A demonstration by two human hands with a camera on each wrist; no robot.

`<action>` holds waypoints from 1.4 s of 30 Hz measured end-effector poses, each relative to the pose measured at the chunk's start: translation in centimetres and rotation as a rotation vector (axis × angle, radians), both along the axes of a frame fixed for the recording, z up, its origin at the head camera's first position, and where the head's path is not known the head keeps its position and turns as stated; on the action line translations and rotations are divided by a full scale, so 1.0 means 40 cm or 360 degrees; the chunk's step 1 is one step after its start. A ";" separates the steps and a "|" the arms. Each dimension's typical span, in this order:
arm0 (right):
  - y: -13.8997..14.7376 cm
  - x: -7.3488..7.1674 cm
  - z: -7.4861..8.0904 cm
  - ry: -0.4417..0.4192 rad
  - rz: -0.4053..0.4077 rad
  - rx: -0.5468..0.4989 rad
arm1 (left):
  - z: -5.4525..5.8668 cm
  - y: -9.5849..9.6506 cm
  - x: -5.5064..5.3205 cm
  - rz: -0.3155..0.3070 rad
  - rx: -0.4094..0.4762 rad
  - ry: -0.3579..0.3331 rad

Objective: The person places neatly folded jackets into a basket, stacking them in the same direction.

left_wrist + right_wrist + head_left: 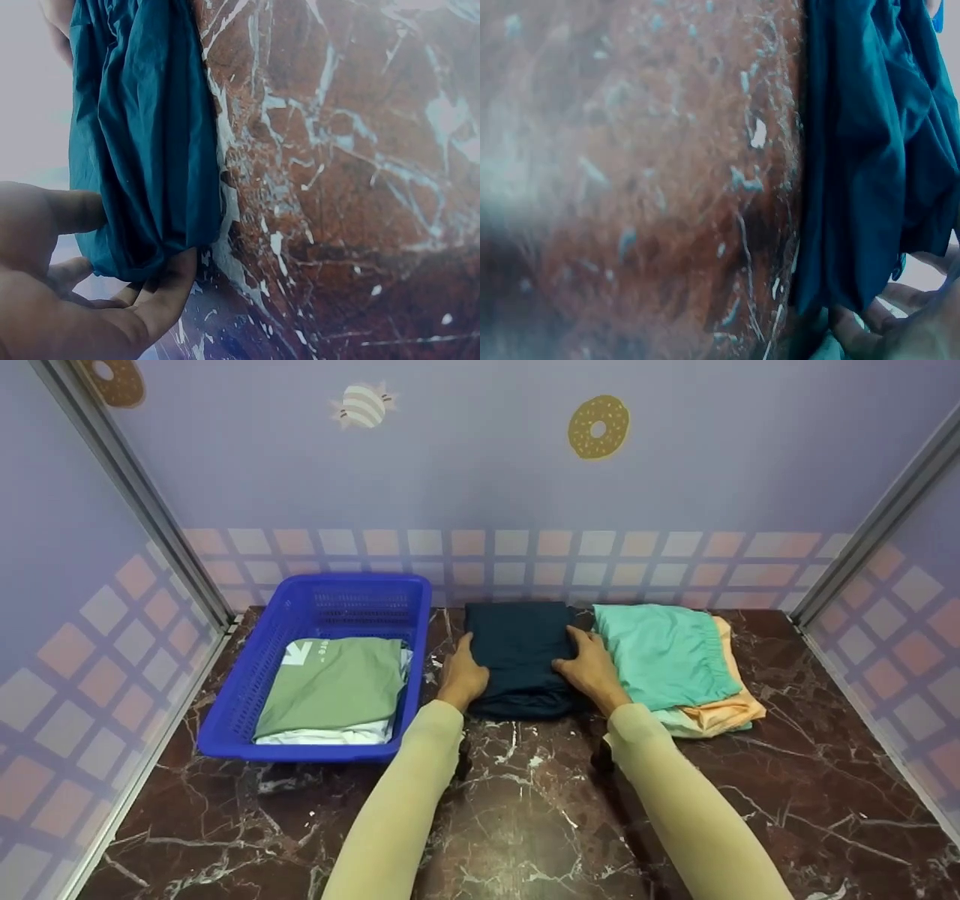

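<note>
A folded dark teal-blue garment [517, 660] lies flat on the marble-patterned table at the middle. My left hand [463, 673] grips its left edge; in the left wrist view the thumb [79, 210] is on top and the fingers curl beneath the folded layers. At the opposite edge my right hand [592, 666] holds the same garment, thumb over the top. In the right wrist view its fingers [855, 334] tuck under the cloth's lower end. Soft folds run along the garment's side [862, 165].
To the left stands a blue plastic basket [225, 697] with a folded green shirt [337, 682] over white cloth. Right of the garment lies a pile with mint-green elastic-waist clothing [660, 652] over peach cloth [739, 709]. A patterned wall [510, 480] closes off the back.
</note>
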State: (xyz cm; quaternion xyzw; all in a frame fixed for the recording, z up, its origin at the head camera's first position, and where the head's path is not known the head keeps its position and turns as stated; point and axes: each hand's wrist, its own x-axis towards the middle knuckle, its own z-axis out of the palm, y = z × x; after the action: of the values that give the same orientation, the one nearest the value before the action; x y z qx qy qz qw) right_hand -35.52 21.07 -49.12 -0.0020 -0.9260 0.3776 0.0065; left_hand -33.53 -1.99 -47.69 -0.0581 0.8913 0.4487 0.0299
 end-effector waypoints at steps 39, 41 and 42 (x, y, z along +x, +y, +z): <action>0.014 0.009 -0.018 0.0038 0.0168 -0.0503 | 0.014 0.001 0.005 0.0010 0.0360 -0.0024; 0.014 0.010 -0.017 0.0044 0.0171 -0.0522 | 0.015 0.001 0.006 -0.0004 0.0362 0.0010; 0.014 0.011 -0.017 0.0038 0.0166 -0.0535 | 0.015 0.001 0.007 -0.0012 0.0366 0.0023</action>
State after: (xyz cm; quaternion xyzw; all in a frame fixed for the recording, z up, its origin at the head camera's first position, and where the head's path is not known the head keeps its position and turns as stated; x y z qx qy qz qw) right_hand -35.10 21.63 -49.81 0.0495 -0.8484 0.5270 -0.0024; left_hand -33.26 -1.94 -47.08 -0.0477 0.8344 0.5482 0.0316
